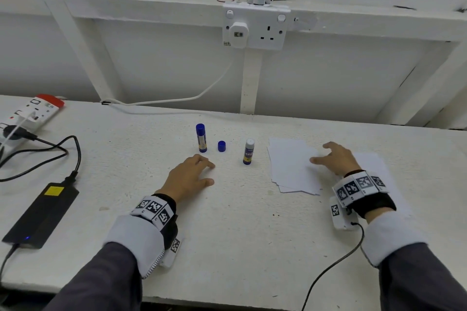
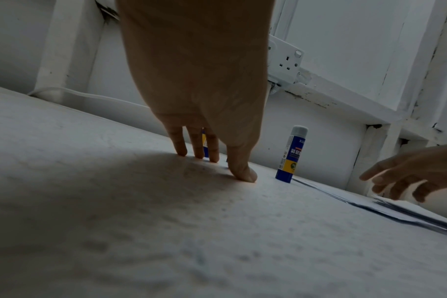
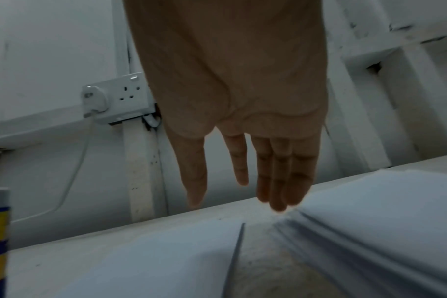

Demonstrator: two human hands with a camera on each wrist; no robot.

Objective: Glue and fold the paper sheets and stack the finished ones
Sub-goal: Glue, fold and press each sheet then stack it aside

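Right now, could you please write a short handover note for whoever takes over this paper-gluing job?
Left hand: holds nothing, fingertips resting on the bare table, just in front of the glue sticks.
Right hand: open, holds nothing, over the stack of paper sheets; contact is unclear.
Glue: a capped stick stands at the back, a loose blue cap beside it, and an uncapped stick stands next to the sheets.
Done: one stick appears uncapped; no folded sheet is visible.
Left: take a sheet, glue, fold, stack, and repeat.
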